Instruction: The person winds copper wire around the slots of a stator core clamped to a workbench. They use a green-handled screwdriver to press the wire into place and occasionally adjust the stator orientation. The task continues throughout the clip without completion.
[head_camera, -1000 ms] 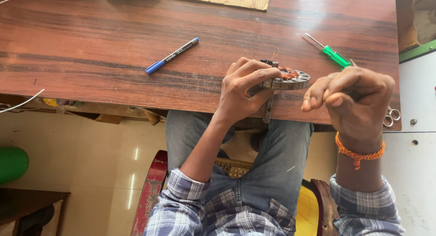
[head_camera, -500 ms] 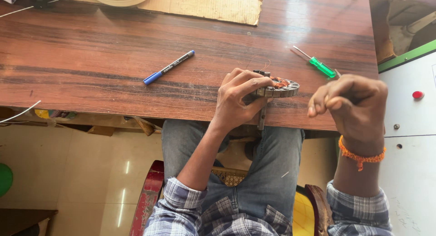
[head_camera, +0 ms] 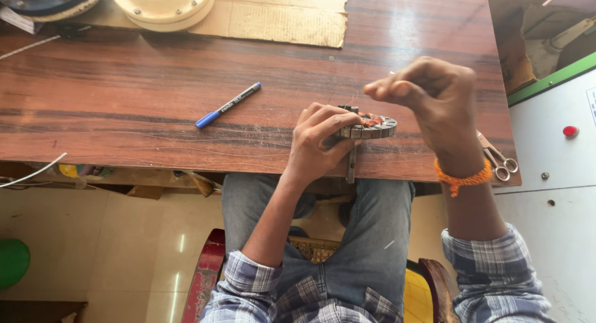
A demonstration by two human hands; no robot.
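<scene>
Where the wooden surface carries loose items, a blue-capped marker lies left of the work, a cardboard sheet sits at the far edge under a cream round housing, and scissors lie near the right edge, partly hidden behind the right wrist. A dark round part at the top left corner is cut off. The left hand closes its grip on a ring-shaped stator core with copper winding, at the near edge of the surface. The right hand is raised above it, fingertips pinched together; whether they hold a fine wire cannot be made out.
</scene>
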